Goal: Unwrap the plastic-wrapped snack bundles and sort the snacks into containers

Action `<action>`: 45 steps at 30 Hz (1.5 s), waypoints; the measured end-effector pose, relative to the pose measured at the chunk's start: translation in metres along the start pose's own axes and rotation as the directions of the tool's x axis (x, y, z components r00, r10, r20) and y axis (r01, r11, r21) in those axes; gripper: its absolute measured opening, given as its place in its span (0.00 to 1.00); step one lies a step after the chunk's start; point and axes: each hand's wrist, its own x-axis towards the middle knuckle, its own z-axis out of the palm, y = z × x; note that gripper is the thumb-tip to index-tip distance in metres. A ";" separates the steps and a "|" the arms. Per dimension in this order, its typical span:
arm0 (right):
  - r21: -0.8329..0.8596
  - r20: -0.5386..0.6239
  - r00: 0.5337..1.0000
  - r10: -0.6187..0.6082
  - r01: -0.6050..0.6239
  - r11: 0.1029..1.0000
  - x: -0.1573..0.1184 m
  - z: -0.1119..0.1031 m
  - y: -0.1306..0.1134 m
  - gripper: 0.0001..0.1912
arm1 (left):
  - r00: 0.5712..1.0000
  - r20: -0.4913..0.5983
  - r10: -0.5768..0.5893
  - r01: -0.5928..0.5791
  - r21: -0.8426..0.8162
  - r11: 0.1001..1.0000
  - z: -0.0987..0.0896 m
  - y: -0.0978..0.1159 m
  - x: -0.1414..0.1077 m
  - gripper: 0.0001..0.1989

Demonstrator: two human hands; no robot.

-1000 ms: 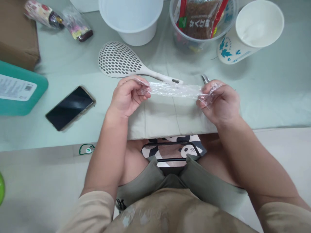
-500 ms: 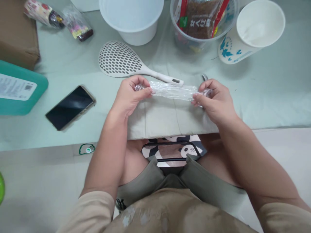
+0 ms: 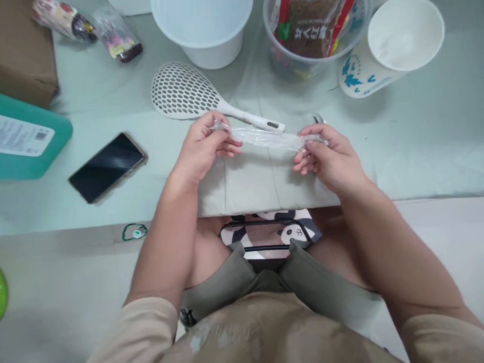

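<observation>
A strip of clear, crinkled plastic film is stretched between my two hands, above the near part of the table. My left hand pinches one end between thumb and forefinger, its other fingers loosely curled. At the other end, my right hand grips the film with thumb and forefinger, the lower fingers hanging beneath. Just behind the film lies a white slotted skimmer, its handle pointing toward my right hand. A small metal item is partly hidden behind my right hand.
A white tub, a clear bowl of packaged food and a tilted paper cup stand at the back. On the left are a phone, a teal container, a cardboard box and wrapped snacks.
The film has drawn narrower between my hands. Both hands have shifted their grip, and their lower fingers have loosened and now show beneath it.
</observation>
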 end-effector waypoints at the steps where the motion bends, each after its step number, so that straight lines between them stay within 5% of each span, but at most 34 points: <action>1: 0.024 -0.009 1.000 -0.024 0.024 0.999 0.000 0.000 -0.001 0.12 | 1.000 0.000 -0.014 0.014 -0.018 1.000 0.001 0.003 -0.001 0.05; 6: 0.116 -0.020 0.995 -0.101 0.103 0.988 -0.001 -0.001 -0.002 0.06 | 0.999 -0.001 -0.034 0.033 -0.201 0.979 0.003 0.011 -0.004 0.03; 9: 0.138 0.031 0.991 -0.134 0.128 0.982 -0.001 -0.002 0.000 0.19 | 0.999 0.012 -0.049 0.051 -0.236 0.970 0.001 0.012 -0.003 0.11; 11: 0.102 0.039 0.991 -0.126 0.122 0.987 0.000 -0.003 0.001 0.24 | 0.999 0.006 -0.037 0.038 -0.210 0.977 -0.001 0.009 -0.002 0.12; 14: 0.002 0.050 0.996 -0.071 0.071 0.997 0.000 -0.005 0.003 0.18 | 0.999 -0.030 0.026 -0.030 -0.129 0.991 -0.004 0.001 0.002 0.07; 19: -0.040 0.220 0.972 0.078 -0.071 0.997 -0.005 -0.004 0.002 0.25 | 0.968 -0.142 0.206 -0.202 0.045 0.978 -0.008 -0.012 0.013 0.06; 22: -0.113 0.399 0.891 0.215 -0.185 0.976 -0.007 -0.001 0.000 0.15 | 0.948 -0.171 0.270 -0.265 0.051 0.963 -0.007 -0.014 0.016 0.06; 26: -0.242 0.611 0.682 0.402 -0.323 0.915 -0.010 0.002 -0.004 0.14 | 0.941 -0.097 0.324 -0.318 0.070 0.945 -0.007 -0.016 0.017 0.15; 29: -0.232 0.754 0.559 0.344 -0.263 0.936 -0.015 0.000 -0.006 0.19 | 0.938 -0.035 0.344 -0.341 0.058 0.938 -0.007 -0.017 0.015 0.18; 30: -0.176 0.779 0.566 0.272 -0.219 0.960 -0.018 -0.002 -0.006 0.21 | 0.937 -0.018 0.348 -0.347 0.039 0.937 -0.007 -0.016 0.014 0.19; 32: -0.038 0.718 0.688 0.105 -0.112 0.993 -0.022 -0.004 -0.006 0.29 | 0.935 0.022 0.355 -0.355 -0.001 0.935 -0.005 -0.015 0.011 0.18; 34: 0.062 0.501 0.865 -0.037 0.006 0.998 -0.023 -0.005 -0.004 0.34 | 0.933 0.061 0.355 -0.354 -0.024 0.935 0.000 -0.013 0.006 0.14; 36: 0.109 0.270 0.956 -0.113 0.086 0.990 -0.018 -0.003 -0.002 0.36 | 0.941 0.085 0.327 -0.328 -0.013 0.945 0.007 -0.011 0.001 0.10; 39: 0.114 0.064 0.990 -0.123 0.115 0.987 -0.006 0.001 0.004 0.34 | 0.947 0.129 0.295 -0.300 0.027 0.953 0.016 -0.010 -0.005 0.07; 41: -0.052 -0.021 0.991 -0.130 0.129 0.990 0.000 0.002 0.008 0.27 | 0.937 0.157 0.311 -0.320 0.030 0.947 0.020 -0.009 -0.007 0.06; 43: -0.337 -0.015 0.986 -0.167 0.152 0.929 0.001 0.002 0.008 0.16 | 0.932 0.139 0.336 -0.342 0.022 0.940 0.021 -0.009 -0.007 0.05; 45: -0.545 0.129 0.984 -0.120 0.171 0.821 -0.004 0.002 0.004 0.10 | 0.933 0.079 0.351 -0.353 0.014 0.936 0.021 -0.009 -0.006 0.05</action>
